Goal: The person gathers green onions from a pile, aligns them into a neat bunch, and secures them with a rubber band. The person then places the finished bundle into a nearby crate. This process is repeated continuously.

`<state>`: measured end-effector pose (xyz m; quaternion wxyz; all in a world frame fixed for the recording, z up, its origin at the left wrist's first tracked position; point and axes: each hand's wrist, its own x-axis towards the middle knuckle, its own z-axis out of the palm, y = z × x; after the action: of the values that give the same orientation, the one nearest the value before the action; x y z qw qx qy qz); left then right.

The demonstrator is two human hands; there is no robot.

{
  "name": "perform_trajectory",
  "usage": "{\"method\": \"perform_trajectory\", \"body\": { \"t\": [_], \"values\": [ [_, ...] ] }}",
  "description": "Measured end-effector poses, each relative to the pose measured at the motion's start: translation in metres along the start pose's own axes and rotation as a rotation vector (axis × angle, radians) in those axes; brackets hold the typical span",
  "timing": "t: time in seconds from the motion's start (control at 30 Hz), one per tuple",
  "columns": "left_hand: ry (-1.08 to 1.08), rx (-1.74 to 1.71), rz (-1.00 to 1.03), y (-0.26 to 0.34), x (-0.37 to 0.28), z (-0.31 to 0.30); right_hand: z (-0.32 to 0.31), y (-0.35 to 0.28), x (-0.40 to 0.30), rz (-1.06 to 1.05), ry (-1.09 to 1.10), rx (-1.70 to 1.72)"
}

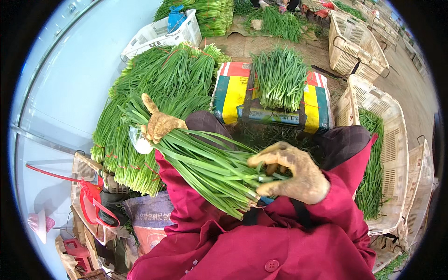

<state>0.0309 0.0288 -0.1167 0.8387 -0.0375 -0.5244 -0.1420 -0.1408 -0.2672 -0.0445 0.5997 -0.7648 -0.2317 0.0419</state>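
Note:
My left hand (159, 124), in a soiled tan glove, is closed round a bunch of green chives (206, 164) with its thumb pointing up. The bunch slants across my lap, its pale cut ends towards my right hand. My right hand (292, 173), gloved likewise, curves with parted thumb and fingers at those ends; whether it grips any stalks is unclear. A loose pile of chives (280, 78) lies before me on a strapped, colourful sack bundle (231, 94). To the left, bundles of chives tied with red bands (168, 80) are heaped high.
A white plastic crate (392, 168) with chives stands at my right, another crate (357, 42) beyond it. At the back left is a white crate (164, 33) with a blue bag (176, 19). A printed woven sack (150, 217) and a red bag (91, 201) lie at lower left.

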Motion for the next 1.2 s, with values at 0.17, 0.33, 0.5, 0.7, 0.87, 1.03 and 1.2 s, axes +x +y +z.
{"method": "perform_trajectory", "body": {
  "t": [0.17,0.33,0.5,0.7,0.87,1.03,1.2],
  "values": [
    [-0.016,0.027,0.0,0.007,-0.008,-0.01,0.008,0.01,-0.005,0.074,-0.115,0.145],
    [-0.259,-0.115,0.018,-0.021,0.015,-0.015,-0.008,0.018,-0.017,0.044,-0.28,0.083],
    [0.021,0.136,-0.048,0.011,-0.001,0.008,-0.046,0.033,-0.047,0.085,-0.338,-0.348],
    [-0.031,0.032,0.041,-0.02,0.014,0.014,-0.01,0.006,-0.013,0.002,-0.051,-0.155],
    [-0.061,-0.018,0.085,-0.032,0.015,0.0,0.008,0.018,0.007,-0.123,-0.211,-0.119],
    [-0.306,-0.129,-0.054,-0.031,0.02,-0.015,-0.001,0.011,-0.013,-0.05,-0.295,-0.043],
    [-0.196,0.007,-0.185,-0.03,0.023,-0.005,-0.03,0.015,-0.027,0.141,-0.404,-0.086]
  ]
}}
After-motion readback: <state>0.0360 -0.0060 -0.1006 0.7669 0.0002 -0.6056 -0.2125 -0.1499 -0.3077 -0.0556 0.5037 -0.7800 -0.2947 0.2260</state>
